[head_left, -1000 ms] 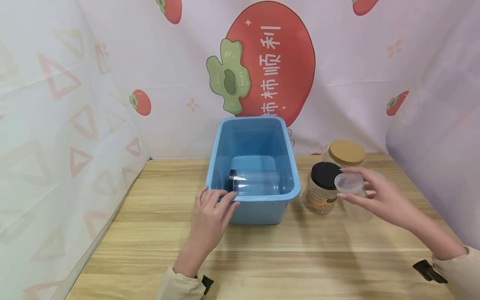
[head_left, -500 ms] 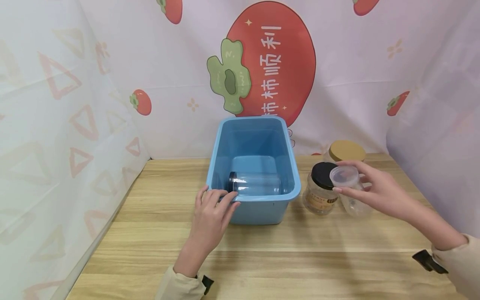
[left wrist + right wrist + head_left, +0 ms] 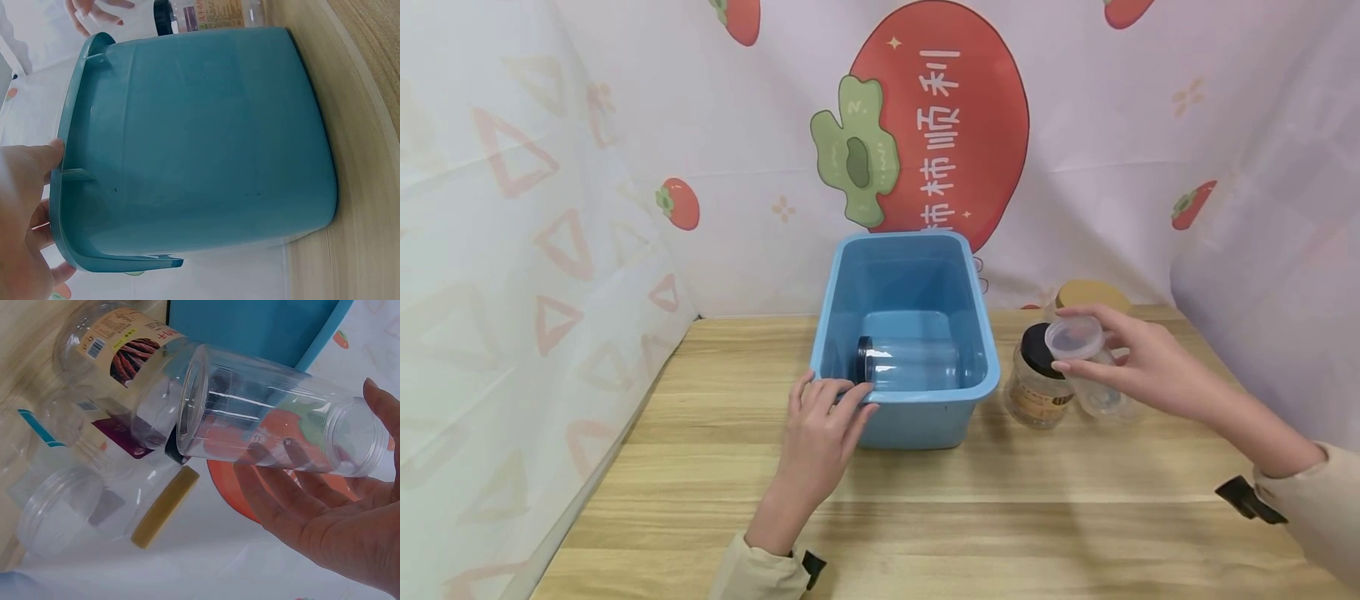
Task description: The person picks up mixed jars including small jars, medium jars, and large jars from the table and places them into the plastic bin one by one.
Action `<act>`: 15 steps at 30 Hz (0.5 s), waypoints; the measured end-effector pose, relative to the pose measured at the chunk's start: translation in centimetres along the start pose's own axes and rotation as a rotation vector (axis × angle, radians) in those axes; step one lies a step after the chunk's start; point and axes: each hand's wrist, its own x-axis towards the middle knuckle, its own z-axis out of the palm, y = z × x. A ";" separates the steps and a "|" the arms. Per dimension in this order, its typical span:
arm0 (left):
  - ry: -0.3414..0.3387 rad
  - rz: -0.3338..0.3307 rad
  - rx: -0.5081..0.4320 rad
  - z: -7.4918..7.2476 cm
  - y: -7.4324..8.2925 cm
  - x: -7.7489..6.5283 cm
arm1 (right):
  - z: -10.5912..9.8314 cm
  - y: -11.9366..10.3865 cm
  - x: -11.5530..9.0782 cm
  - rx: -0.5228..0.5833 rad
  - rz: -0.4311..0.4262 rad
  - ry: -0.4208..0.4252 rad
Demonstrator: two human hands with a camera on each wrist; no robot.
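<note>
The clear jar [image 3: 269,415] is tilted and, as far as we can judge, off the worktop [image 3: 970,517], over its right side; we take the step in hand to be lifting and carrying it. Around the middle of that worktop stands the blue tub [image 3: 913,427], and our left hand [image 3: 817,429] grips its near left rim, thumb outside and fingers hooked over; a steady hold there should stop the tub sliding if anything bumps it. Inside, towards the near end, another jar [image 3: 917,365] lies on its side with its dark cap [image 3: 862,360] to the left. Outside, the labelled jar [image 3: 1041,402] stands upright just beside the clear jar, with the tan-lidded jar [image 3: 1093,294] behind and a see-through jar [image 3: 59,503] near them, partly hidden. The tightest spot is by the black lid [image 3: 1038,352]: we cannot tell whether the clear jar touches it, so we would do well to raise the clear jar straight up before any sideways move. Our right hand [image 3: 1138,362] holds the clear jar narrowly by its top end, thumb on one side and fingers on the other. That end is probably smooth, so we should press evenly, enough to prevent swinging, without squeezing hard.
</note>
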 end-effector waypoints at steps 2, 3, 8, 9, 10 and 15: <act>0.001 0.001 0.002 0.0 0.0 0.0 | -0.1 -0.2 0.3 -0.002 -0.006 0.001; 0.001 0.001 0.002 0.0 0.0 0.0 | -0.2 -0.3 0.4 0.002 -0.010 -0.001; -0.001 0.001 0.008 -0.1 0.0 0.0 | -0.5 -0.8 0.9 0.029 -0.022 -0.003; -0.002 0.001 0.009 -0.1 0.0 0.0 | -0.6 -0.9 1.0 0.037 -0.021 -0.007; -0.001 0.001 0.011 -0.1 0.0 0.0 | -0.6 -1.0 1.0 0.043 -0.020 -0.008; 0.010 0.007 0.008 0.0 0.0 0.0 | -0.8 -1.4 1.4 0.066 -0.011 -0.023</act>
